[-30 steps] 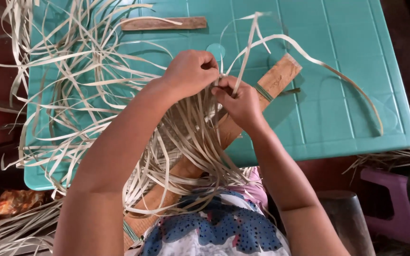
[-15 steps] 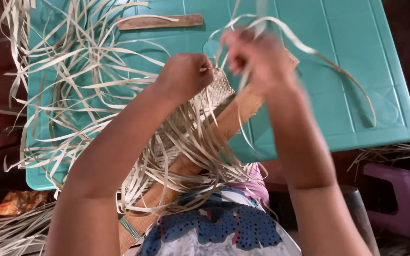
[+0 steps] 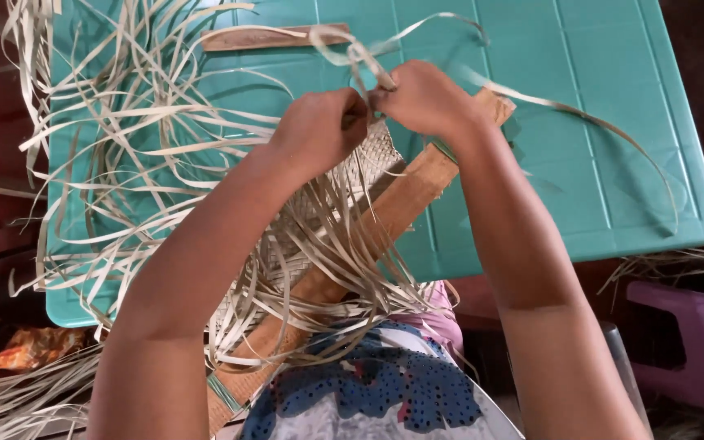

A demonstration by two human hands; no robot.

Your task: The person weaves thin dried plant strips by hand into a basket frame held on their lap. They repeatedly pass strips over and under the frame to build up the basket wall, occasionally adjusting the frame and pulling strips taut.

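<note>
Head view, left hand: my left hand [image 3: 319,130] is closed into a fist at the top edge of the flat woven mat of pale straw strips [image 3: 344,204], fingers curled shut on the strip ends there so the weave stays tight.
Head view, right hand: my right hand [image 3: 425,98] meets the left knuckle to knuckle, fingers pinched shut on one long pale straw strip [image 3: 580,118] that loops away over the turquoise plastic tabletop [image 3: 613,195].
Mat: it lies slanted over a long brown wooden board [image 3: 405,204], which runs from my lap up onto the tabletop and gives the weave a firm backing.
Loose ends: a tangle of unwoven pale strips [image 3: 124,163] fans out to the left, kept clear of the working edge.
Far edge: a short brown wooden slat [image 3: 254,38] lies flat on the tabletop, apart from my hands.
Hidden: my fingertips are tucked under my knuckles, so I cannot tell exactly which strips cross; my left forearm covers much of the mat; the board's lower end is cut off.
</note>
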